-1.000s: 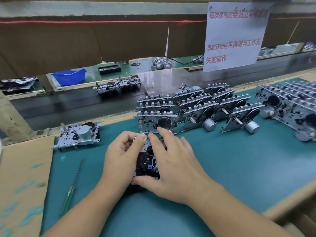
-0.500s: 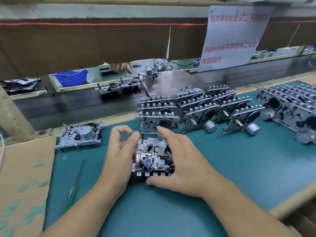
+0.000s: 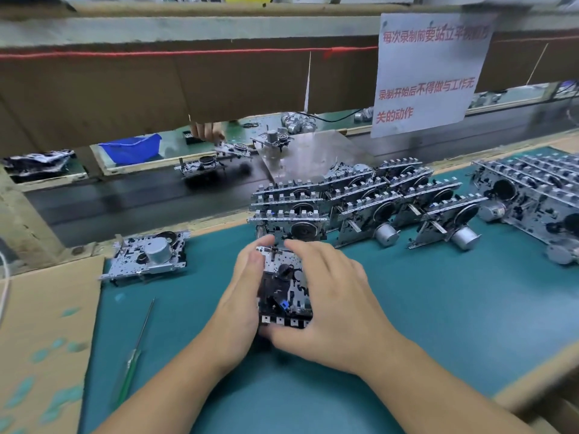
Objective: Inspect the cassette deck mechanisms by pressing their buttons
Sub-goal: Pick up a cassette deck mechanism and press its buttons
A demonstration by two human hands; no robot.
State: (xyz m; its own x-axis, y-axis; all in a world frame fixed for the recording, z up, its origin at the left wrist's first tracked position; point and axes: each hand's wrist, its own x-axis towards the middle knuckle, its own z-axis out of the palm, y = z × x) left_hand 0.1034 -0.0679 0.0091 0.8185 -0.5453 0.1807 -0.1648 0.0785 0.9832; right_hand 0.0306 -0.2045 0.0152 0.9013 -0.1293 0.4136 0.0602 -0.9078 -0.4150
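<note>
Closest to us, we held one cassette deck mechanism (image 3: 283,289) between both hands over the teal mat (image 3: 438,324); we take that mechanism as our landmark. Our left hand (image 3: 241,302) cupped its left edge, fingers curved up to the far corner. Our right hand (image 3: 332,308) wrapped the right side, fingers lying over the top and the thumb tucked under the near edge, beside the row of square buttons (image 3: 283,321) facing us. That two-sided grip probably steadied the part so a thumb could press the buttons.

Left of the mechanism and nearer us, a green-handled tool (image 3: 133,364) lay on the mat, apart from both hands, beside brown cardboard (image 3: 40,324). Farther left and a little beyond, a single mechanism (image 3: 147,258) lay flat, motor up, perhaps set aside.

Just beyond the held mechanism, rows of mechanisms (image 3: 354,205) stood tilted against one another, likely queued for checking. Another stack (image 3: 532,198) lay to the far right.

Beyond those ran a dark conveyor belt (image 3: 125,205) carrying a mechanism (image 3: 200,164). Past it, a blue bin (image 3: 131,148) sat on the opposite bench; we could not tell its contents. Another person's hand (image 3: 203,131) reached in there. A paper sign (image 3: 429,73) hung above.
</note>
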